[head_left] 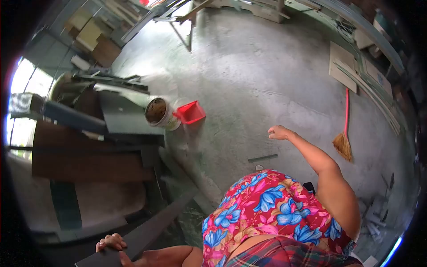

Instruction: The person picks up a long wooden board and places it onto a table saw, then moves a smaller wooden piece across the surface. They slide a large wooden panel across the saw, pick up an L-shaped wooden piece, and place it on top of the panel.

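My left hand (pixel 112 247), at the lower left, is closed over the edge of a long dark board (pixel 149 224). The board slants up and to the right, past stacked boards. Stretched out in front of me over the bare floor is my right hand (pixel 279 132). It holds nothing, and its fingers are loosely bent and apart. Below it on the floor lie a thin dark strip (pixel 263 158) and a small pale piece (pixel 259 167).
A white bucket (pixel 171 121) with brown contents stands beside a red dustpan (pixel 190 113). To the right lies a straw broom (pixel 343 146) with a pink handle. Brown panels (pixel 89 153) are stacked at left; boards and strips (pixel 344 66) lie at upper right.
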Available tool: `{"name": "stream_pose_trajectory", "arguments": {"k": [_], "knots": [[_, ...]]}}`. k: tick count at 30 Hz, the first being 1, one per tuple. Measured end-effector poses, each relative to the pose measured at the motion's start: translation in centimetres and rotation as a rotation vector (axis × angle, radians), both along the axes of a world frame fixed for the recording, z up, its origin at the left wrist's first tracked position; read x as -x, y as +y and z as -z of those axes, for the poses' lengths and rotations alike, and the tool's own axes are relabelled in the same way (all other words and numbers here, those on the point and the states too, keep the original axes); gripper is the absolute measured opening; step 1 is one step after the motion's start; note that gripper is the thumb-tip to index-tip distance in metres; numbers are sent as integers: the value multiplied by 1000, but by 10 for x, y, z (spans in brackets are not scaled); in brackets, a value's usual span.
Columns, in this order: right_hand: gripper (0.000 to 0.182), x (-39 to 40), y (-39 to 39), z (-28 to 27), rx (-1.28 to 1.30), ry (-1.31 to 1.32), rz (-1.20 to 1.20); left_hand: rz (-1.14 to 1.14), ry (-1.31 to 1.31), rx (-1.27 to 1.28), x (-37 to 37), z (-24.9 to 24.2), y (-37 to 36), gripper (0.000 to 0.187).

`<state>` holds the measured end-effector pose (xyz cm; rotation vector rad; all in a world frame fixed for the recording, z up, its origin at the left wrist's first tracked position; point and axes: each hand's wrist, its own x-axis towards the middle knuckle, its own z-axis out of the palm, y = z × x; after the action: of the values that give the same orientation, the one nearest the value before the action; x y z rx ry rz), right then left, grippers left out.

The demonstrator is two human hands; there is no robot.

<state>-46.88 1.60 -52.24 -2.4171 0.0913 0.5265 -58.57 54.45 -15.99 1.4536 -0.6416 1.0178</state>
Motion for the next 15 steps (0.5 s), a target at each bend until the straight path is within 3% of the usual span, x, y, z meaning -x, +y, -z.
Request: {"name": "stream_pose_trajectory", "arguments": {"k": [6, 9, 15], "knots": [[47, 20, 20, -31, -389, 115, 353, 451, -58, -3, -56, -25, -50, 31], [63, 28, 18, -30, -579, 144, 552, 634, -119, 98, -76, -41, -59, 35], [97, 33, -25, -14, -1163, 96, 1345, 870, -140, 278, -127, -73, -74, 38]]}}
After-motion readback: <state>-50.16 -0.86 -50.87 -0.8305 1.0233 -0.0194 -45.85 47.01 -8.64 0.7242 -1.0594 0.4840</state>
